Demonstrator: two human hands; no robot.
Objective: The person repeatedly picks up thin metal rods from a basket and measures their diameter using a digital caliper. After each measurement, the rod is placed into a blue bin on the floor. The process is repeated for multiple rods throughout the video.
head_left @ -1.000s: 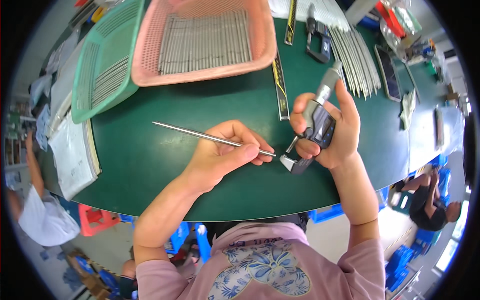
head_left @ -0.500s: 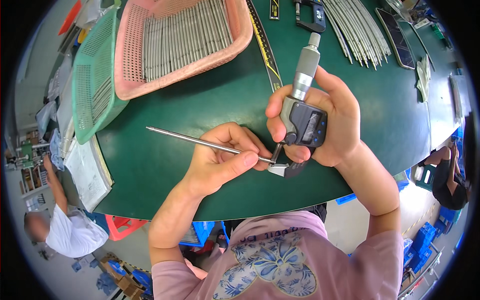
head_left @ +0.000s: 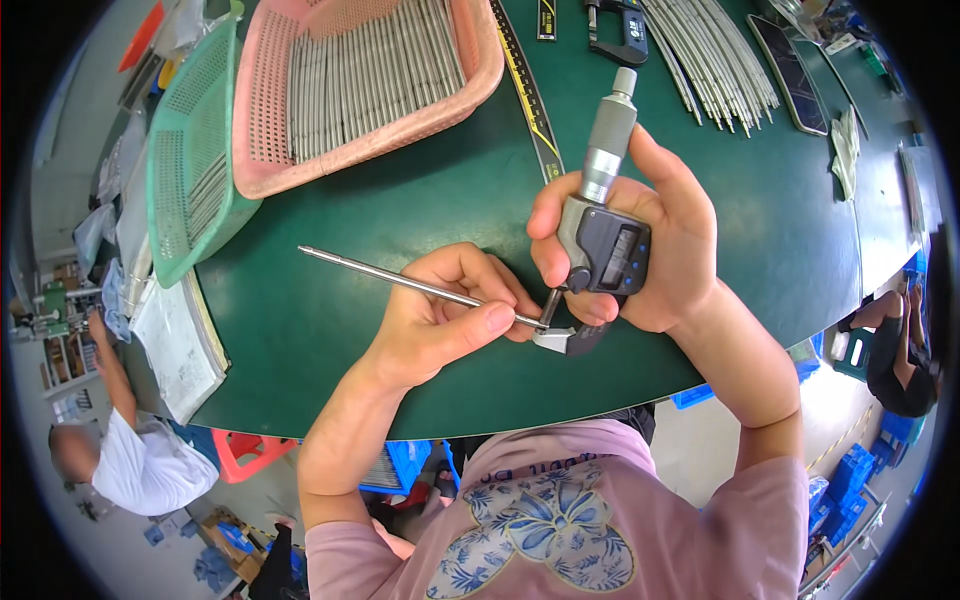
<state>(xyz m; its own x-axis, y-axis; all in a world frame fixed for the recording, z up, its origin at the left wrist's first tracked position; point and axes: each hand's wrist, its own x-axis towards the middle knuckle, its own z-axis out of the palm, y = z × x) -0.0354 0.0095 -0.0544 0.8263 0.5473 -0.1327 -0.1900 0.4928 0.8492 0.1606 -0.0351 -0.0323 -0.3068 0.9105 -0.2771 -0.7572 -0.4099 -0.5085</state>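
Note:
Between thumb and fingers, my left hand (head_left: 435, 320) pinches a thin metal rod (head_left: 385, 277), which slants down to the right. The rod's right end sits at the jaws of a digital micrometer (head_left: 608, 245); whether both faces touch it is too small to tell. My right hand (head_left: 670, 230) is wrapped round the micrometer's frame, its thimble pointing up and its small screen facing me. Part of the frame is hidden by my fingers.
A pink basket (head_left: 370, 165) full of metal rods stands at the far left, beside a green basket (head_left: 165, 200). A ruler (head_left: 528, 100), a second micrometer (head_left: 622, 40), loose rods (head_left: 715, 70) and a phone (head_left: 790, 75) lie farther off. Papers (head_left: 180, 345) lie left; a person (head_left: 150, 465) sits beyond.
Both hands, the rod and the micrometer keep almost the same pose. The view has shifted very slightly. A dark shape has come into view at the lower left.

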